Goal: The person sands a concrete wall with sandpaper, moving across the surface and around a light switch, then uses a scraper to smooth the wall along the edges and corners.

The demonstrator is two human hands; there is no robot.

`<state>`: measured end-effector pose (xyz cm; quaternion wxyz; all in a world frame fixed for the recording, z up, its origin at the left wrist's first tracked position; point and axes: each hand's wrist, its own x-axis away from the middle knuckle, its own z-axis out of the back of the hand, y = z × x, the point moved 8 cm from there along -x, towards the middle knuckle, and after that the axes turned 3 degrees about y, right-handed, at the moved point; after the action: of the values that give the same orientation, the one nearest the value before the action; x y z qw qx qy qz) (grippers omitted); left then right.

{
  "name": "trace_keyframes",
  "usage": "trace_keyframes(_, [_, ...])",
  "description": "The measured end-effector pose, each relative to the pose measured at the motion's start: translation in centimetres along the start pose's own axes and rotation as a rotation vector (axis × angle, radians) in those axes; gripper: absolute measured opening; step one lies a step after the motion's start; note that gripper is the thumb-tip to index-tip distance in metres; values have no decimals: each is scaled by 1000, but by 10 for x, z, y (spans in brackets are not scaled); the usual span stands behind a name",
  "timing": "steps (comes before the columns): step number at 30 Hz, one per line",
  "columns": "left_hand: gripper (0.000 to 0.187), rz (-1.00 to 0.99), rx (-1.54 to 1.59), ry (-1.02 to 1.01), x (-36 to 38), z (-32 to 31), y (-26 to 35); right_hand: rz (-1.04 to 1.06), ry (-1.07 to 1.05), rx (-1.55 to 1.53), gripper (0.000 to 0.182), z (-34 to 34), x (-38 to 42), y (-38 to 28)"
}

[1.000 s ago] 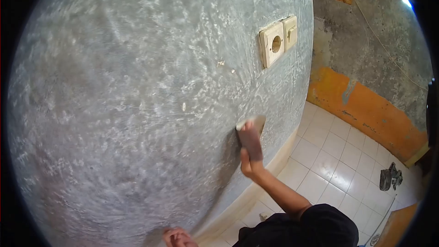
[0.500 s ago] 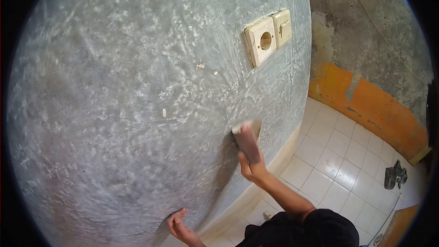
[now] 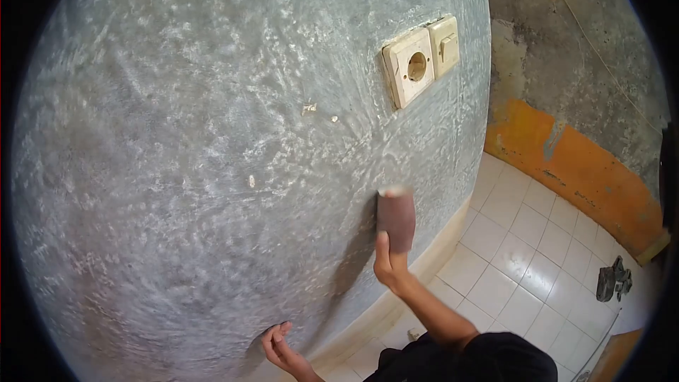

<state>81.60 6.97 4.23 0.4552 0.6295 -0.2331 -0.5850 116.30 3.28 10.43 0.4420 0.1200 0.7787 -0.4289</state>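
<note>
My right hand [image 3: 391, 267] is closed around a piece of brownish-maroon sandpaper [image 3: 396, 221], with its thumb along the near side. The sandpaper's pale top edge is blurred, and most of my fingers are hidden behind it. It lies against the grey, white-streaked wall [image 3: 212, 134] and casts a dark shadow to its left. Lower down, my left hand [image 3: 284, 354] rests its fingertips at the wall, fingers loosely bent and apart, with nothing visible in it.
Above my right hand, a cream socket [image 3: 399, 88] and a light switch [image 3: 444, 60] stick out from the wall. White floor tiles [image 3: 495, 255] spread to the right. A dark object [image 3: 612, 281] lies there, near a wall with an orange lower band [image 3: 590, 177].
My right hand has shifted slightly right with the sandpaper, which now faces the camera more broadly and stands more upright. The left hand stays at almost the same spot. The view has moved slightly.
</note>
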Motion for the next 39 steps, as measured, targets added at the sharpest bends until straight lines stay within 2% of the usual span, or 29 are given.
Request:
trace_keyframes(4, [24, -14, -8, -20, 2, -2, 4, -129, -10, 82, 53, 2, 42, 15])
trace_keyframes(13, [20, 10, -18, -35, -1, -1, 10, -75, -20, -76, 53, -19, -68, -29])
trace_keyframes(16, [21, 17, -20, -31, -2, -2, 12, 64, -106, -87, 51, -32, -108, -63])
trace_keyframes(17, [21, 23, -25, -34, -2, -1, 11, 5, -90, -118, 48, -35, -116, -66])
trace_keyframes(26, [26, 36, -27, -10, -2, -1, 10, 142, -235, -41, 54, -45, -76, -68])
trace_keyframes(30, [26, 34, 0, -4, 0, 0, 11, 125, -189, -38, 56, -49, -108, -73])
trace_keyframes(32, [26, 35, 13, -5, -1, -1, 10, 210, -174, 32, 56, -51, -109, -83])
trace_keyframes(34, [26, 45, 10, 7, -1, -3, 11, 249, -180, 31, 55, -50, -85, -83])
trace_keyframes(38, [26, 35, 9, 45, 3, -4, 8, 124, -280, 128, 52, -41, -10, -49])
trace_keyframes(39, [26, 30, 22, 42, 4, -6, 9, 100, -231, 155, 52, -33, 5, -37])
